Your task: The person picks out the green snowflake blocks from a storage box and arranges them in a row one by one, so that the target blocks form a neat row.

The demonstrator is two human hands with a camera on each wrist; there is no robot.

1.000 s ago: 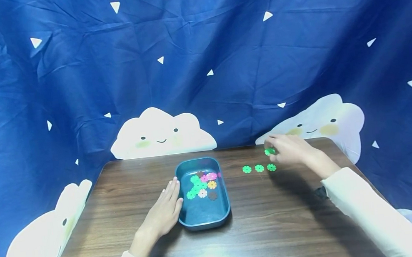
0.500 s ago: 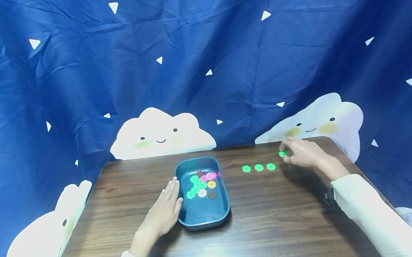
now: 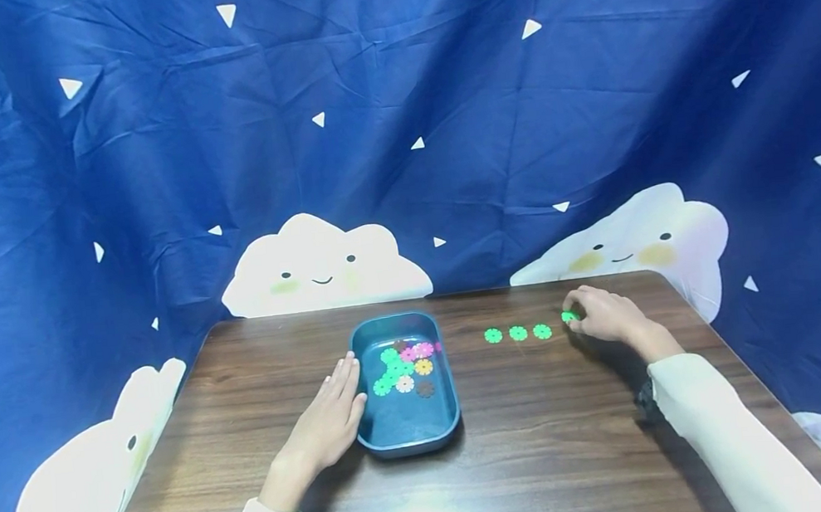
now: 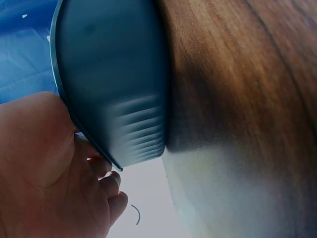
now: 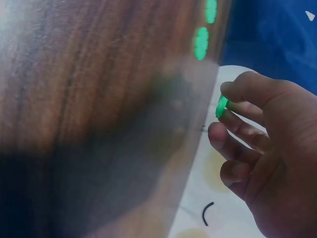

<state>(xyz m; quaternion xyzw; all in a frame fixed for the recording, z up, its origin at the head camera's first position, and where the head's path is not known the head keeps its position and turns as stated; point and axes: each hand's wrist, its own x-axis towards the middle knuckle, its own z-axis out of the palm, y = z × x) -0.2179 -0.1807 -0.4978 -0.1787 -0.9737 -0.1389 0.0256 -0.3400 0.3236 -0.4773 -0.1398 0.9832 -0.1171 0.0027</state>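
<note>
My right hand (image 3: pixel 607 315) pinches a green snowflake-shaped disc (image 5: pixel 222 106) between thumb and fingers, close over the table at the right end of a row. That row holds three green discs, the nearest to the hand being this green disc (image 3: pixel 542 331). My left hand (image 3: pixel 328 415) lies with straight fingers along the left rim of a dark teal tray (image 3: pixel 411 446). In the left wrist view the fingers rest at the edge of the tray's wall (image 4: pixel 111 74).
Inside the tray lie several snowflake discs: green, pink, white, an orange disc (image 3: pixel 423 367) and a brown disc (image 3: pixel 425 389). The wooden table (image 3: pixel 552 458) ends at a blue curtain (image 3: pixel 441 119) with clouds on it.
The right hand has carried its green disc to the right and then down, level with the row's right end. The left hand and tray have stayed in place.
</note>
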